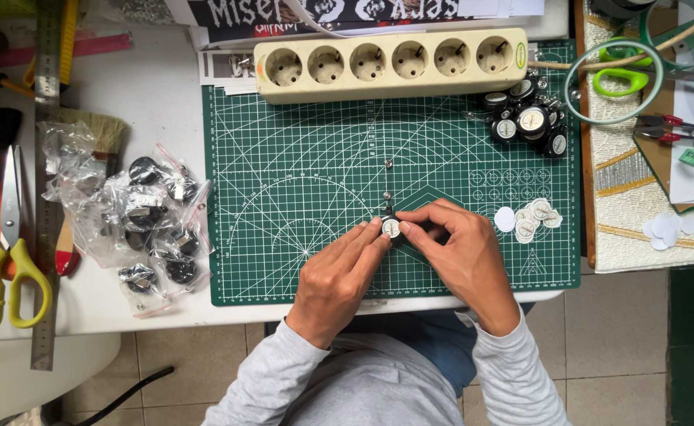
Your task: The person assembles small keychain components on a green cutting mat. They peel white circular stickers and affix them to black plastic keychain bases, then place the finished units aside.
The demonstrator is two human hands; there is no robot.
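Hands: left hand (337,278) and right hand (461,254) meet over a green cutting mat (299,189), fingertips pinching one small round knob (392,228) between them.
Grip: both hands grasp the knob, white face up toward the camera; neither hand is nearer, it sits at the meeting point.
Axis: a thin metal shaft (387,203) points away from the grip, toward the power strip (394,65).
Beyond the grip, to the right: a heap of black knobs (527,120).
Just right of the grip: loose white paper discs (530,218).
Left of the grip, off the mat: clear bags of parts (138,221); farther left, yellow-handled scissors (3,260).
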